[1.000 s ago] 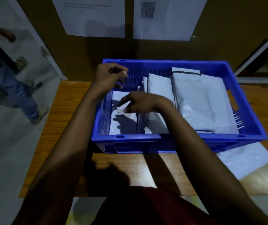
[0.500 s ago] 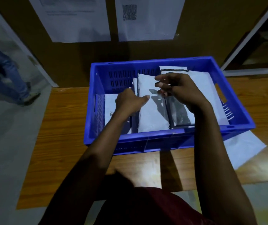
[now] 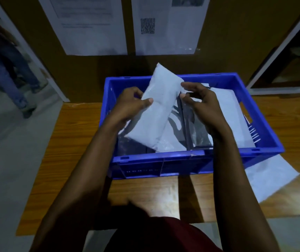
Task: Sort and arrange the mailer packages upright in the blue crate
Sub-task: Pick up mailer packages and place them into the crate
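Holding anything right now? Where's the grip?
Left hand grips the white mailer by its left edge, thumb on front. Right hand fingertips meet its right edge; a pinch cannot be told.

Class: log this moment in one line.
left hand grips white mailer | right hand at its edge, grip unclear | tilted over blue crate
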`<state>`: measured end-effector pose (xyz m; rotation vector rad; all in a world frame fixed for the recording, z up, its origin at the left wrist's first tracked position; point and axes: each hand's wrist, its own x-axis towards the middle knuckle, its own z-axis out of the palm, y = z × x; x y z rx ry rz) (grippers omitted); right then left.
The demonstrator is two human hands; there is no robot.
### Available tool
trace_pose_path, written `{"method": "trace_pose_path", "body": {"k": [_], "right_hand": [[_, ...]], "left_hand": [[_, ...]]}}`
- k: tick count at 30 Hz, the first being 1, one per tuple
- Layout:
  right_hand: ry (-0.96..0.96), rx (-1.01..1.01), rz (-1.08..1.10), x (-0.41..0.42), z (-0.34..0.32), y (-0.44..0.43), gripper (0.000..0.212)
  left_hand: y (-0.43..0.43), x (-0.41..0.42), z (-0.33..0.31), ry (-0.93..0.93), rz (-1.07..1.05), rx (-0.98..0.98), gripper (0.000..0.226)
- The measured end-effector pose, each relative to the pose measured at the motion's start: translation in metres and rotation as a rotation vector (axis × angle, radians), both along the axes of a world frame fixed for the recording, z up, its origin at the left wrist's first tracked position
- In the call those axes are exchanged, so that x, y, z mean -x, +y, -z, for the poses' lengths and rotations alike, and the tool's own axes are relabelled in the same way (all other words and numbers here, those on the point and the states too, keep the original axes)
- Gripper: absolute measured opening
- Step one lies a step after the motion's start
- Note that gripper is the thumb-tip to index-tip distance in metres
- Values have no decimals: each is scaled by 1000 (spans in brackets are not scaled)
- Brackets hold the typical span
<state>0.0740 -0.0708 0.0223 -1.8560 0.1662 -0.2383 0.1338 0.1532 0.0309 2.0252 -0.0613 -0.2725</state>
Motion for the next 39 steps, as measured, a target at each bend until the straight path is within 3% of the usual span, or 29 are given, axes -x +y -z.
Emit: {"method": "trace_pose_path", "body": {"k": [6, 12, 17, 21, 23, 26, 29, 32, 36, 39], "right_hand": [[31, -96, 34, -3, -9, -1, 65], [82, -210, -33, 2, -19, -13, 36], [-17, -297, 149, 5, -16, -22, 25], [-71, -377, 280, 7, -16, -26, 27], [-77, -416, 319, 8, -17, -25, 31], [-76, -417, 314, 10, -18, -24, 36], [-8, -399, 258, 15, -22, -28, 31], [108, -360, 200, 16, -22, -38, 43], [190, -305, 162, 19, -21, -42, 50], [198, -289, 107, 23, -21, -45, 33]], "left_hand": [[21, -9, -24, -87, 305, -44, 15], [16, -11, -34, -91, 409, -35, 18], [28, -19, -24, -53, 239, -2, 46], [23, -10, -9, 68, -49, 363, 72], [16, -6, -4, 84, -77, 507, 54], [8, -2, -5, 69, -113, 568, 33], [8, -4, -6, 39, -145, 616, 34], [9, -5, -7, 20, -143, 644, 44], [6, -1, -6, 14, -131, 630, 39], [5, 0, -4, 32, -136, 644, 29]]}}
